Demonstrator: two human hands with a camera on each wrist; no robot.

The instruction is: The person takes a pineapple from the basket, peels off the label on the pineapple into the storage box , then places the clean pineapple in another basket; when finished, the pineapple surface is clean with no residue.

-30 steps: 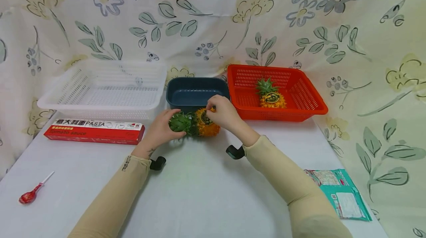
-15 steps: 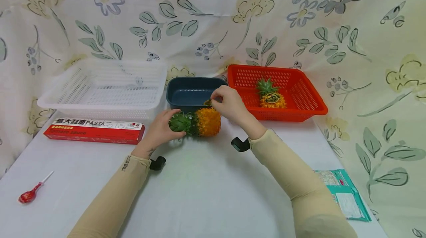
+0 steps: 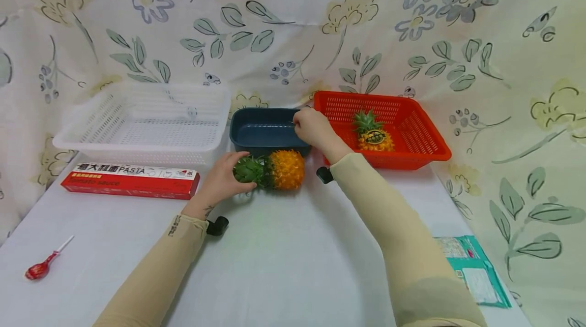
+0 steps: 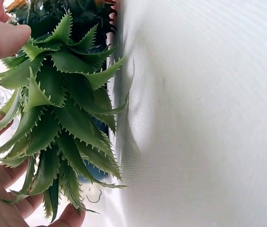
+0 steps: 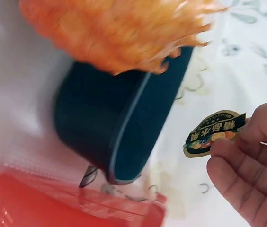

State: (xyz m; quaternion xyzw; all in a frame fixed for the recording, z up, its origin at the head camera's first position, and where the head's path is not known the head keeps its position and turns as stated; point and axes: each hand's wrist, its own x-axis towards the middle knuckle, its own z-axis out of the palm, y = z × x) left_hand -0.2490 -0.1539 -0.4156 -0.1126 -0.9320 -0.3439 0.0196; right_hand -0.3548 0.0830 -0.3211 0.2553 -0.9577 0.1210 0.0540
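A pineapple (image 3: 287,170) lies on its side on the white cloth, its orange body pointing right. My left hand (image 3: 221,180) holds it by the green leafy crown (image 4: 67,109), thumb on one side and fingers on the other. Over the right end of the dark blue tub (image 3: 261,135), my right hand (image 3: 317,132) pinches an oval black-and-gold sticker (image 5: 214,134) by one edge. From the head the sticker is hidden behind the fingers. No label shows on the pineapple's visible side.
A red basket (image 3: 389,160) at back right contains another pineapple (image 3: 375,138) bearing a sticker. At back left stands a white basket (image 3: 137,151), with a pasta box (image 3: 130,182) before it. A lollipop (image 3: 40,269) lies front left, a teal packet (image 3: 480,271) front right.
The right hand has peeled the sticker off the pineapple and carried it up and away, over the tub's right end. The left hand and the pineapple have stayed put.
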